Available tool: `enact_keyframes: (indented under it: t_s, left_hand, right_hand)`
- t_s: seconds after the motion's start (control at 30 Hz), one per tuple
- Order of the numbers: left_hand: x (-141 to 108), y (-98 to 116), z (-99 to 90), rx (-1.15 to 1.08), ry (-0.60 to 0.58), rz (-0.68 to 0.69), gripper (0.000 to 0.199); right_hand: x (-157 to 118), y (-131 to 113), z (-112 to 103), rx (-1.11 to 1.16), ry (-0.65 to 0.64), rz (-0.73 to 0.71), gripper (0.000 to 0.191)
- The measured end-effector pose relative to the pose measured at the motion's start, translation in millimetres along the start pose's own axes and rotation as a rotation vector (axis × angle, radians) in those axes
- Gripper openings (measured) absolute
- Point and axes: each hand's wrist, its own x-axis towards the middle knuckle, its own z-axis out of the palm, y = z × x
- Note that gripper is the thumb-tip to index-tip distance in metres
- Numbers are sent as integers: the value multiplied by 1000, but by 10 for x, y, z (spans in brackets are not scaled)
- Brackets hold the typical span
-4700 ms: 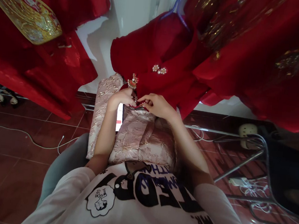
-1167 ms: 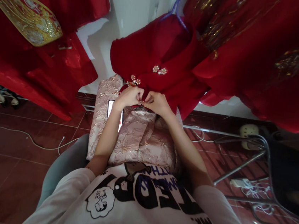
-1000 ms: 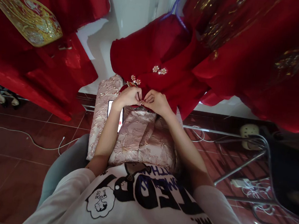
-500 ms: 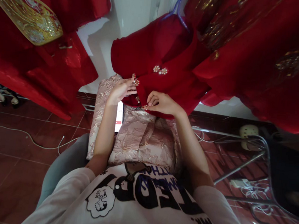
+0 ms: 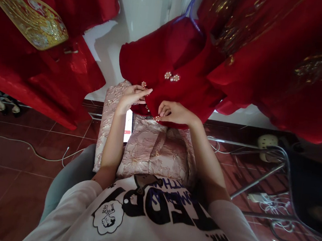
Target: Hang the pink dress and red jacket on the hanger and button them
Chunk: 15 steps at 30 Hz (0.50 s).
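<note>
A sleeveless-looking red garment hangs from a purple-blue hanger, its lower part reaching over my lap. Flower-shaped pearl clasps decorate its front. My left hand has thumb and fingers closed about the garment's front edge, partly covering one clasp; a flower piece shows just above the fingers. Lower down, my right hand is curled, pinching the bottom flower clasp near the hem. Pink brocade fabric lies on my lap beneath the garment.
A lit phone rests on the brocade by my left forearm. Red garments with gold decoration hang on both sides. To the right stand a metal-framed chair, a pale clog and tangled white cables. Another cable crosses the tiled floor.
My left thumb and fingers have shifted over the middle clasp on the garment's edge, covering it more. My right hand has moved down very slightly with the bottom clasp.
</note>
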Motion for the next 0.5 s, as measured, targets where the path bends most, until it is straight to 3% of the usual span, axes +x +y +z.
enact_keyframes:
  t_s: [0.23,0.5]
  left_hand:
    - [106,-86,-172,-53,-60,1,17]
    - [122,-113,-163,-19,-55,45,13]
  right_hand:
    - [-3,-5,-1,-3,-6,6,27]
    - [4,-8,17,-14,-5,21,27]
